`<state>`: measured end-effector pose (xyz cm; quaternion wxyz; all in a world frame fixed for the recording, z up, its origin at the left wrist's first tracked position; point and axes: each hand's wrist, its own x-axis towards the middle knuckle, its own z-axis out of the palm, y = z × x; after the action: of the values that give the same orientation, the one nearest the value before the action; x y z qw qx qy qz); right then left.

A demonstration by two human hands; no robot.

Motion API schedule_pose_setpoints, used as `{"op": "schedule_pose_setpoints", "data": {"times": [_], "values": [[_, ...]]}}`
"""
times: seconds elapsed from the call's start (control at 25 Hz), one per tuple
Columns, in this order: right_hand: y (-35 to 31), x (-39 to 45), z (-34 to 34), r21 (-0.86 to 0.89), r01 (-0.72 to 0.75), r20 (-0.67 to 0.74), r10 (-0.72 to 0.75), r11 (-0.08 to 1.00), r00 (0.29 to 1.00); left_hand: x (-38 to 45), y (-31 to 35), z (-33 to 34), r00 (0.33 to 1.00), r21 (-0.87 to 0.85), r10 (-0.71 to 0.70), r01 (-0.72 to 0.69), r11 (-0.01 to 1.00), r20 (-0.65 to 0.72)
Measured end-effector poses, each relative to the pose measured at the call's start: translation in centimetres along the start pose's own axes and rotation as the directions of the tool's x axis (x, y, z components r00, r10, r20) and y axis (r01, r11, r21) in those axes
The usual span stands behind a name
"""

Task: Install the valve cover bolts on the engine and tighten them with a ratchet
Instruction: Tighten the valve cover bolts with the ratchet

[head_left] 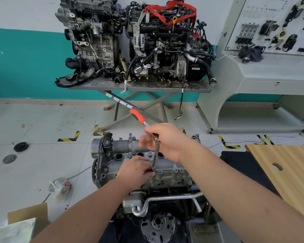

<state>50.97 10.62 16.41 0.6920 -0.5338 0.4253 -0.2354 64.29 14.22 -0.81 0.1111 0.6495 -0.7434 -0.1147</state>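
Note:
The grey valve cover [167, 168] tops the engine in front of me, with bolts [150, 154] standing along its edges. My right hand [167, 142] grips the head of a ratchet [138, 115] with a red and black handle that points up and away. A long extension bar [154, 158] hangs down from the ratchet to the cover's near edge. My left hand [134, 171] pinches the lower tip of the extension where it meets the cover. Whatever sits under the tip is hidden by my fingers.
Two other engines [139, 42] sit on a metal scissor table behind. A wooden board [286, 172] lies at right, a cardboard box [27, 219] and a plastic bag [60, 187] at left. A parts display stand [274, 55] is at far right.

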Motion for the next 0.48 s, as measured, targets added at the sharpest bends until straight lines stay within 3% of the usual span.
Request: {"op": "schedule_pose_setpoints", "data": {"times": [0.12,0.28,0.36,0.48], "values": [[1.3,0.0,0.3,0.398,-0.021,-0.053,0.046,0.917,0.998,0.0,0.1,-0.1,1.0,-0.012,0.013,-0.013,1.0,-0.002],[1.9,-0.1,0.5,0.659,0.021,-0.127,0.084,0.752,0.988,-0.1,0.1,-0.1,1.0,-0.019,0.013,-0.013,1.0,-0.005],[2.1,-0.4,0.3,0.668,0.032,-0.109,0.055,0.744,0.992,-0.1,0.1,-0.1,1.0,-0.015,0.014,-0.014,1.0,0.0],[1.5,-0.5,0.0,0.453,-0.021,-0.056,0.052,0.891,0.997,-0.1,0.2,-0.3,1.0,-0.003,0.015,-0.015,1.0,0.0]]}}
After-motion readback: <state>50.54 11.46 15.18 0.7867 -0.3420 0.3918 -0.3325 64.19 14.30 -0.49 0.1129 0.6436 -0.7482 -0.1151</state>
